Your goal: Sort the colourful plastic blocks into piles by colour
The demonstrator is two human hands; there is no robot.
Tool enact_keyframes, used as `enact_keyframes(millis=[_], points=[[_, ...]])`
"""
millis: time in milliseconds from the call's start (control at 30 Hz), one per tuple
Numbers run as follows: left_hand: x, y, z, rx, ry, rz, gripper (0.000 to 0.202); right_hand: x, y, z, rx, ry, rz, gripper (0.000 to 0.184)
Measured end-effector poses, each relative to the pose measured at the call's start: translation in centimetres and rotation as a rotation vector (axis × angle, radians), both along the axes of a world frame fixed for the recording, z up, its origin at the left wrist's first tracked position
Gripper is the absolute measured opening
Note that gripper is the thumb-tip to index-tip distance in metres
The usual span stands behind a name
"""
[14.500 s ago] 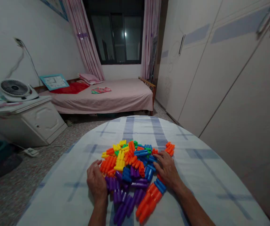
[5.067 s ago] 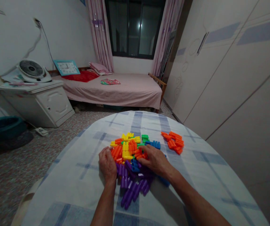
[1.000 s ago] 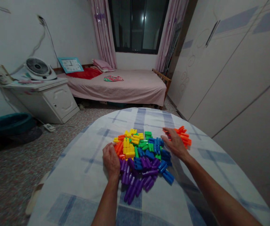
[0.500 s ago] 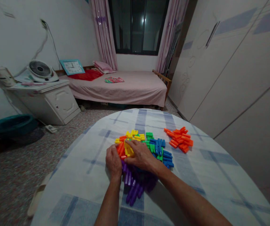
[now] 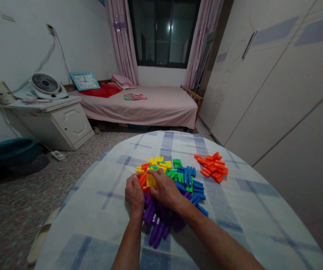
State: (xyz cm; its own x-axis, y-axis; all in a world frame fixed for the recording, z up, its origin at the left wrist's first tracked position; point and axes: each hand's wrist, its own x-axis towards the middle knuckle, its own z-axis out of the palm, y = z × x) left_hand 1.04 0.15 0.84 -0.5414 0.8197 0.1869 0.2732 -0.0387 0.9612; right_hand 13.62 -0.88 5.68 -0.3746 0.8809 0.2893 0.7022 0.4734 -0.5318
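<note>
A pile of finger-shaped plastic building blocks lies in front of me, joined in short rows. My right hand (image 5: 165, 188) reaches over the pile, thumb and index finger around a yellow block (image 5: 150, 179). At the pile's left edge, my left hand (image 5: 135, 193) has its fingers curled against the orange blocks (image 5: 142, 179); what they grip, if anything, is hidden. Purple blocks (image 5: 156, 230) lie nearest me, partly under my right hand and forearm. Beyond my hands are other yellow blocks (image 5: 157, 160) and green blocks (image 5: 175, 173); blue blocks (image 5: 189, 175) lie to the right.
A separate heap of orange blocks (image 5: 213, 167) lies to the right on the round table's checked cloth (image 5: 105, 228). Past the table stand a bed (image 5: 161, 103), a white cabinet (image 5: 71, 123) with a fan (image 5: 46, 84), and a wardrobe (image 5: 276, 93).
My right hand has shifted slightly, and more blue and purple blocks show beside its wrist. The yellow block is turned a little. My left hand stays by the orange blocks.
</note>
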Motion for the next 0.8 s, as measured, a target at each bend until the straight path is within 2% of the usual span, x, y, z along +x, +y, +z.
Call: enact_keyframes(millis=[200,333,400,467,533,567,667,700,800], points=[[-0.1,0.0,0.0,-0.028,-0.028,-0.009,0.038,0.1,0.6,-0.9,0.008,0.289,-0.071,0.049],[-0.1,-0.1,0.0,-0.023,-0.042,-0.033,0.038,1.6,0.3,0.0,0.034,0.329,-0.079,0.046],[0.0,-0.1,0.0,-0.019,-0.015,-0.042,0.039,2.8,-0.9,0.9,0.096,0.295,-0.11,0.04],[0.0,-0.2,0.0,-0.03,0.003,-0.04,0.04,3.5,-3.1,1.4,0.174,0.334,-0.265,0.03],[0.0,-0.3,0.1,-0.039,0.006,-0.028,0.04,3.1,-6.2,1.2,0.225,0.43,-0.417,0.021],[0.1,-0.3,0.2,-0.038,0.006,-0.023,0.04,2.4,-7.8,0.8,0.208,0.473,-0.381,0.019],[0.1,-0.5,0.3,-0.029,0.005,-0.027,0.04,-0.8,-12.0,-1.1,0.161,0.471,-0.01,0.018],[0.1,-0.5,0.4,-0.028,0.003,-0.034,0.04,-1.8,-12.7,-1.7,0.166,0.492,0.001,0.017],[0.1,-0.5,0.3,-0.038,-0.009,-0.047,0.039,-2.8,-12.3,-2.5,0.103,0.625,-0.188,0.019]])
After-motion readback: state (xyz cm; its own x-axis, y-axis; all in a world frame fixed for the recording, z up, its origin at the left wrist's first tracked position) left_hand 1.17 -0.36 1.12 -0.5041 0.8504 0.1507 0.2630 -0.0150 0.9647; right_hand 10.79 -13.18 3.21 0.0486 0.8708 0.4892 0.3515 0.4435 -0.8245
